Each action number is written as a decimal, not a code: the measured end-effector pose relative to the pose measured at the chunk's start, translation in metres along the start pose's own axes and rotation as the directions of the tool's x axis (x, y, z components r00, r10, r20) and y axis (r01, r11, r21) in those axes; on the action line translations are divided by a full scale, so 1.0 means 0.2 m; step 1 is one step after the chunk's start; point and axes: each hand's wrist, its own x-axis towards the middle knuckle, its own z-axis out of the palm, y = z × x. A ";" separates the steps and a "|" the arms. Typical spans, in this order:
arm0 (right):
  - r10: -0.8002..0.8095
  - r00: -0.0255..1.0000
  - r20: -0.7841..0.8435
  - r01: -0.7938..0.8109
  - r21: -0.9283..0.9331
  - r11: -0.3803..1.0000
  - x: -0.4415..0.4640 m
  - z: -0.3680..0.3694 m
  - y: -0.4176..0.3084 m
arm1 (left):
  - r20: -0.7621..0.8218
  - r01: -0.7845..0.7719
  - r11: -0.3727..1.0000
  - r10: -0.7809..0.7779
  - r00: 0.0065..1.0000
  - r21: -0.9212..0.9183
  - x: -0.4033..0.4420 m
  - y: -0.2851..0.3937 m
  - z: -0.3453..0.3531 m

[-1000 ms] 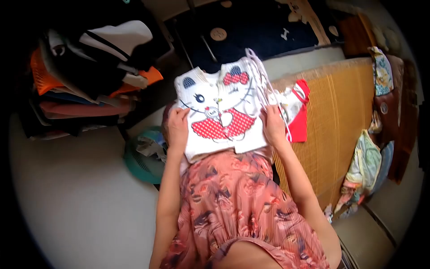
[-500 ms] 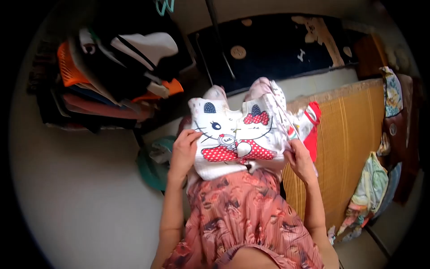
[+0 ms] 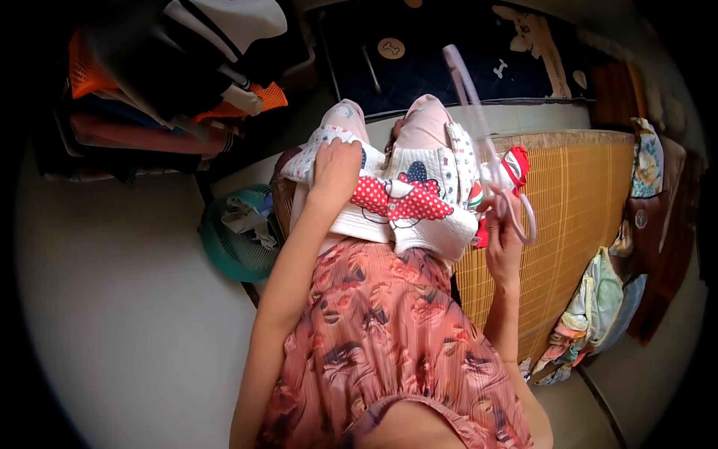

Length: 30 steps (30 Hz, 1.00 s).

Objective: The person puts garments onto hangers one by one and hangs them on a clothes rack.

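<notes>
A white garment [image 3: 434, 236] with a cat print and red dotted parts lies over the person's lap, its upper part folded and bunched. My left hand [image 3: 336, 168] is closed on the garment's upper left part, with the fingertips curled into the cloth. My right hand [image 3: 502, 228] is raised beside the garment's right edge, its fingers closed round a pale pink hanger [image 3: 473, 97]. The hanger stands up from that hand, blurred by motion, and a loop of it hangs at the right of the fingers.
A bamboo mat [image 3: 568, 217] covers the surface on the right, with red and white cloth [image 3: 516, 168] on it. Further right hang light green clothes [image 3: 604, 292]. A green basket [image 3: 224, 254] stands at the left, below piled clothes [image 3: 149, 135]. A dark patterned mat [image 3: 441, 60] lies ahead.
My left hand has moved inward over the garment, whose top is now folded down. My right hand has left the garment's edge and lifted the pink hanger, which lay along the garment a second ago.
</notes>
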 end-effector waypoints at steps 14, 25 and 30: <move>0.109 0.979 0.172 -0.016 -0.466 0.885 0.07 0.16 0.09 | 0.053 0.076 0.912 -0.059 0.997 -0.403 0.02 -0.05 -0.03; 0.191 0.958 0.214 -0.139 -0.235 0.962 0.02 0.08 0.14 | -0.269 0.131 0.966 -0.189 0.944 -0.221 -0.44 -0.11 -0.19; 0.102 0.992 0.073 -0.092 -0.129 0.987 0.01 0.06 0.18 | -0.040 0.163 0.815 -0.221 0.974 -0.557 -0.36 -0.08 -0.28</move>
